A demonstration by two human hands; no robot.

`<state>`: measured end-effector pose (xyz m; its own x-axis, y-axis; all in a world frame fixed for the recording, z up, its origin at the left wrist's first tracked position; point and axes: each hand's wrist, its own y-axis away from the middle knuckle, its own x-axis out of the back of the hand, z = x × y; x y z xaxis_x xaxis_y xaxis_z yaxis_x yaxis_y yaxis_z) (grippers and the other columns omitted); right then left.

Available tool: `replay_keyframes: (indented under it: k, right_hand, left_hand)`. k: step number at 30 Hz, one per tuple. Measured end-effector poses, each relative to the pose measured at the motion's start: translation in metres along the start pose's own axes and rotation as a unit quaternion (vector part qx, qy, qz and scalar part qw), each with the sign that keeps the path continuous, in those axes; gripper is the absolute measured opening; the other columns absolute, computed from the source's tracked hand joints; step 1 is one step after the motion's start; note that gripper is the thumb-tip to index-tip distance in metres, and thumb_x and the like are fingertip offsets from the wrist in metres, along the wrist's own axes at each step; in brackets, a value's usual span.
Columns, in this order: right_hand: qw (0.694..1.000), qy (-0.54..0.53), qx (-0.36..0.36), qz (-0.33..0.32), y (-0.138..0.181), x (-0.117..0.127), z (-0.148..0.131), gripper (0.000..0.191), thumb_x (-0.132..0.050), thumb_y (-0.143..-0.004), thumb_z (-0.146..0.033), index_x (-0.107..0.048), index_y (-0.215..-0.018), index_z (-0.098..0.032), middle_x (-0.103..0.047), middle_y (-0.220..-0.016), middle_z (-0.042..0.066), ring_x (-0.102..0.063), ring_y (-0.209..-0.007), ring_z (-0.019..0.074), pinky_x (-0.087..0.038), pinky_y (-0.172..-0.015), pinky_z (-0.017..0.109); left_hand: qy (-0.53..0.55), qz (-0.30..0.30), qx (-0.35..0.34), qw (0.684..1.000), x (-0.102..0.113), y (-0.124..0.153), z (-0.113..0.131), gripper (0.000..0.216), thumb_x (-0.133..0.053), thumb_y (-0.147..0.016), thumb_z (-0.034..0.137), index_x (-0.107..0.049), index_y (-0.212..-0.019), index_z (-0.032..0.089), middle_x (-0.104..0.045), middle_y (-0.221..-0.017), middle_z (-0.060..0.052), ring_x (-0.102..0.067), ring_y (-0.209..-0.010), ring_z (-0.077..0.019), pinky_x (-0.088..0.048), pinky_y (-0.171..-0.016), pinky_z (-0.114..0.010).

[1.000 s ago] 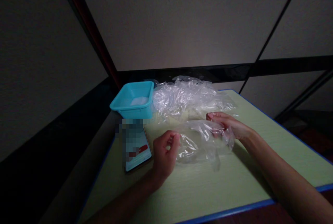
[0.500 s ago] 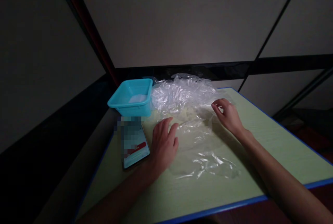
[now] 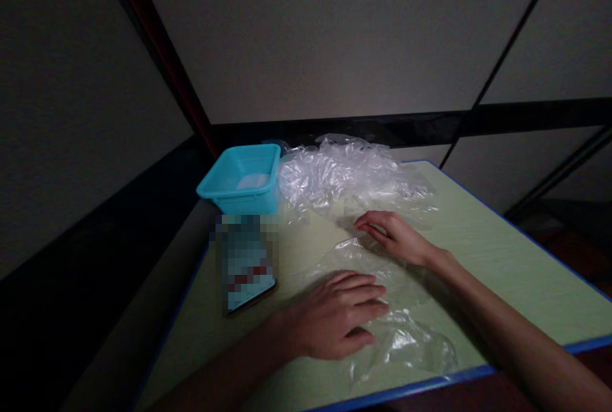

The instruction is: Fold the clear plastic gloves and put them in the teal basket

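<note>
A clear plastic bag (image 3: 406, 335) lies spread and wrinkled on the table, its near part close to the blue front edge. My left hand (image 3: 337, 316) rests palm down over it, fingers stretched toward the right. Just beyond, my right hand (image 3: 399, 238) has thumb and fingers pinched together at the bag's far edge; the exact grip is partly hidden by the fingers. Behind both hands a heap of crumpled clear plastic bags (image 3: 339, 166) sits at the back of the table.
A turquoise plastic basket (image 3: 243, 198) with something white inside stands at the back left. In front of it lies a phone (image 3: 248, 259), partly blurred out. The pale green table (image 3: 507, 278) has a blue edge and meets dark-trimmed panels at the back.
My left hand has moved right and nearer to me, onto the bag. My right hand has come left and nearer, away from the heap. The clear bag has shifted toward the front edge.
</note>
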<state>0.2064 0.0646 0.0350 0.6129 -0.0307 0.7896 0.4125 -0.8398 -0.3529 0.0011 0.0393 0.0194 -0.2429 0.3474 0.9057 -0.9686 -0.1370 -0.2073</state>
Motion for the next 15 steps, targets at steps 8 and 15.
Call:
replay_keyframes:
  k: [8, 15]
  right_hand:
    - [0.994, -0.044, 0.069, -0.073, 0.002, -0.023, -0.012, 0.028, -0.035, -0.090, -0.012, -0.053, -0.111, -0.013, -0.059, -0.112, 0.011, -0.053, -0.105, 0.0160, -0.044, -0.090, 0.033]
    - [0.969, -0.094, 0.131, -0.187, 0.003, -0.035, -0.024, 0.046, -0.033, -0.094, -0.029, -0.028, -0.137, -0.014, -0.033, -0.141, 0.011, -0.029, -0.129, 0.0152, -0.029, -0.105, 0.033]
  left_hand:
    - [-0.003, 0.003, 0.047, 0.999, 0.000, -0.003, 0.005, 0.042, -0.052, -0.086, 0.033, -0.045, -0.122, 0.013, -0.047, -0.130, -0.011, -0.043, -0.119, -0.0204, -0.030, -0.102, -0.033]
    - [-0.063, -0.059, 0.110, 0.990, -0.008, 0.001, 0.006, 0.052, -0.049, -0.084, 0.046, -0.040, -0.126, 0.017, -0.050, -0.127, -0.010, -0.046, -0.115, -0.0258, -0.032, -0.099, -0.040]
